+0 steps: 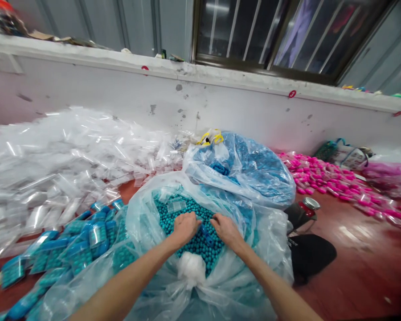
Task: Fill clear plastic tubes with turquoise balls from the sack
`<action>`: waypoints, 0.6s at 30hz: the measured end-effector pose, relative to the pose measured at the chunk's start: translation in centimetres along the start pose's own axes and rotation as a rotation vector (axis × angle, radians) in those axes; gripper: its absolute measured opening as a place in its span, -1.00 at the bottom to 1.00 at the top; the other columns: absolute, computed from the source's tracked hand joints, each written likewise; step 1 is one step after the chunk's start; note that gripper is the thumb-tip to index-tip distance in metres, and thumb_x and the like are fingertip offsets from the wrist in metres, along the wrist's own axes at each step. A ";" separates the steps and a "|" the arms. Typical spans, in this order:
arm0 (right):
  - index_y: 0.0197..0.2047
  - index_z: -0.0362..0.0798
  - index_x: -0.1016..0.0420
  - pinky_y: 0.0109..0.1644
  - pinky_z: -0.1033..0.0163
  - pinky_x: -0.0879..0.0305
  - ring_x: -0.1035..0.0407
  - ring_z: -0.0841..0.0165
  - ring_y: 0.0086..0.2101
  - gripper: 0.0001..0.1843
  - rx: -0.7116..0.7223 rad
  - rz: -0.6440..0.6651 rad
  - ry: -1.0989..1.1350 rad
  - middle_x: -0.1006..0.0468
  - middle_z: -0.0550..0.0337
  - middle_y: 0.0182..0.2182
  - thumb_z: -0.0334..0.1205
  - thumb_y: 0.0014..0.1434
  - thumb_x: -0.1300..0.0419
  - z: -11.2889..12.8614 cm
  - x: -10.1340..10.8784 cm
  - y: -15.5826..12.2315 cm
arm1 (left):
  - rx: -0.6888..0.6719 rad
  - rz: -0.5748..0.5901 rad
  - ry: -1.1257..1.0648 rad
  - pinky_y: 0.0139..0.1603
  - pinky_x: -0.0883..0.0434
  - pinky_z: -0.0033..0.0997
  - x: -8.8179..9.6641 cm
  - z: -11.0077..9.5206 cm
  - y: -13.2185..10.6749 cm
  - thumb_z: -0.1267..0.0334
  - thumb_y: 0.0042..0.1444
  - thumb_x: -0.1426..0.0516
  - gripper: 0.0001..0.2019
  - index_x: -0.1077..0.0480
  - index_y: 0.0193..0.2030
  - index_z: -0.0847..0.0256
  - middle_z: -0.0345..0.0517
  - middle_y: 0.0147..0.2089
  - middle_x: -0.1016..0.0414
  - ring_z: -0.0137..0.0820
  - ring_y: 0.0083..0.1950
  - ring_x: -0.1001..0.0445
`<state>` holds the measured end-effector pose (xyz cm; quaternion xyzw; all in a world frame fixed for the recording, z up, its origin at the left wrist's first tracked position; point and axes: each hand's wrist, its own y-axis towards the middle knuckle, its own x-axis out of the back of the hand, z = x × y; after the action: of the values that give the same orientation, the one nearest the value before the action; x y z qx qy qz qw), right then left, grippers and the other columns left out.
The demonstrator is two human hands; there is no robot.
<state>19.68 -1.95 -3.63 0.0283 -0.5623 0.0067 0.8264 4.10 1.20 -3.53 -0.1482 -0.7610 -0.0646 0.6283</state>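
Teal beads [167,218] fill a large clear plastic bag [138,218] in front of me. Over the beads, my left hand [186,226] is closed, fingertips pressed together; what it pinches is too small to make out. Close to its right, my right hand [225,228] is also closed with curled fingers, and its grip is hidden. A dark blue object [206,236], its kind unclear, sits among the beads between and below both hands. Just beyond my left hand, a small clear bag [176,205] lies on the beads. A white bunched knot of plastic [191,269] is nearer me.
Filled teal bead packets [78,249] lie left, below a heap of clear packets [70,156]. Behind stands a bag of blue pieces [254,165]. Pink packets [334,178], a metal-lidded jar [310,206] and a black round item [310,258] are right. A wall [173,98] closes the back.
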 end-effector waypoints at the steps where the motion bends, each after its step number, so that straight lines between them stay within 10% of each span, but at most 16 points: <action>1: -0.23 -0.06 -0.41 -0.26 0.24 -0.23 -0.40 0.26 -0.27 -0.76 0.015 0.037 -0.066 -0.52 0.09 -0.35 -0.17 0.17 0.02 0.5 -0.2 -0.2 | -0.003 0.014 -0.010 -0.19 -0.29 -0.31 -0.2 -0.3 0.4 0.10 0.10 0.05 -0.69 -0.35 -0.19 0.28 0.10 -0.19 -0.48 -0.20 -0.13 -0.43; 18: -0.32 -0.02 -0.44 -0.02 0.03 -0.10 -0.18 0.15 -0.02 -0.82 0.543 0.089 -0.353 -0.43 0.07 -0.19 -0.35 0.15 -0.01 0.7 0.3 -2.5 | -0.178 0.229 -0.089 -0.17 -0.30 -0.26 0.0 2.4 -2.9 0.39 -0.05 -0.03 -0.84 -0.35 -0.28 0.27 0.13 -0.23 -0.48 -0.14 -0.12 -0.43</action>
<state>19.19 -4.48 -3.22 0.2237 -0.6752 0.1872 0.6775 0.94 -0.89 -3.72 -0.2918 -0.7574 -0.0535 0.5816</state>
